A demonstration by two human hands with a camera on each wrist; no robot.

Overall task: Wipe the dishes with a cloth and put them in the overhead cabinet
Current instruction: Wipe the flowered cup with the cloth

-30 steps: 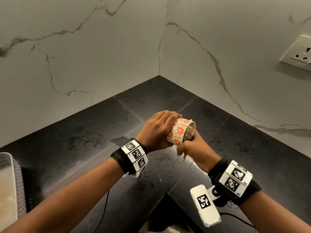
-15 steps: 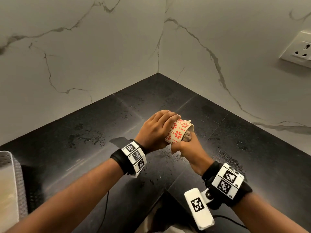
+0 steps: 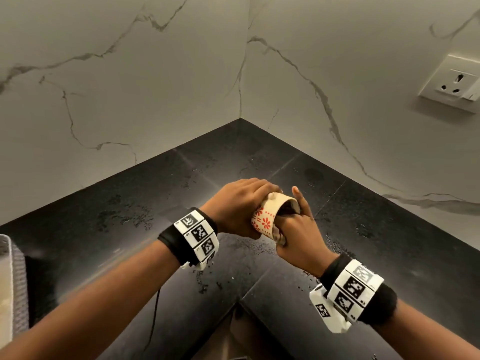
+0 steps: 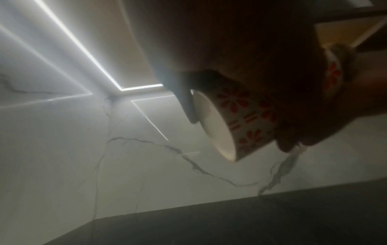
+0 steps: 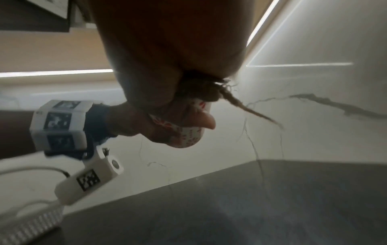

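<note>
Head view: my left hand (image 3: 239,203) wraps the flowered cup (image 3: 270,215) above the worktop (image 3: 389,229), tilted rightward — so my right hand (image 3: 296,229) can bunch the cloth (image 3: 287,210) inside.

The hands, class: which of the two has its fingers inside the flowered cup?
The right hand: its fingers push a cloth into the cup's mouth. The left hand only grips the cup's outside.

The cup (image 3: 270,216) sits between both hands, above the counter (image 3: 363,203): left hand (image 3: 239,206) on its left, right hand (image 3: 298,229) at its mouth, cloth (image 3: 281,236) inside. A basket (image 3: 13,287) lies far left of the hands.
</note>
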